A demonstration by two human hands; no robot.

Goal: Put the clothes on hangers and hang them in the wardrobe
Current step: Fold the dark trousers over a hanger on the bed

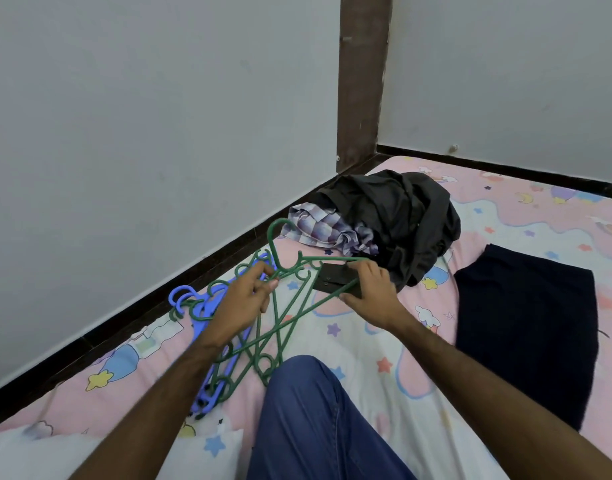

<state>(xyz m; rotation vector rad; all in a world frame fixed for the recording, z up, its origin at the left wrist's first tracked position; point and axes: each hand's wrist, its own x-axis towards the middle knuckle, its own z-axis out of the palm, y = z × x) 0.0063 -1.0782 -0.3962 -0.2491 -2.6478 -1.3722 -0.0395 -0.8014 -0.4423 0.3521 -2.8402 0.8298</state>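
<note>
So the person is sitting on the pink cartoon-print bedsheet (377, 341), one knee in blue jeans (308, 403) poking into the bottom of the view. The left hand (252, 292) is curled around the neck of a green plastic hanger (297, 289), pinching it just under the hook, which points up and toward the far wall. The right hand (370, 285) grips the hanger's far shoulder tip together with what looks like a dark strip of cloth (335, 278), maybe a collar or cuff; hard to tell which.

That hanger's long axis runs roughly from near-left to far-right, so its right tip already points at the pile of crumpled dark grey clothing (394, 220) with a purple checked shirt (325, 230) tucked against its left side. The pile sits just beyond the right hand, so that hand is the nearer one for pulling fabric on.

More green and blue plastic hangers (207, 310) lie stacked under the left forearm. A flat navy garment (526, 327) lies well off to the right. No wardrobe in view, so nothing looks hung yet.
</note>
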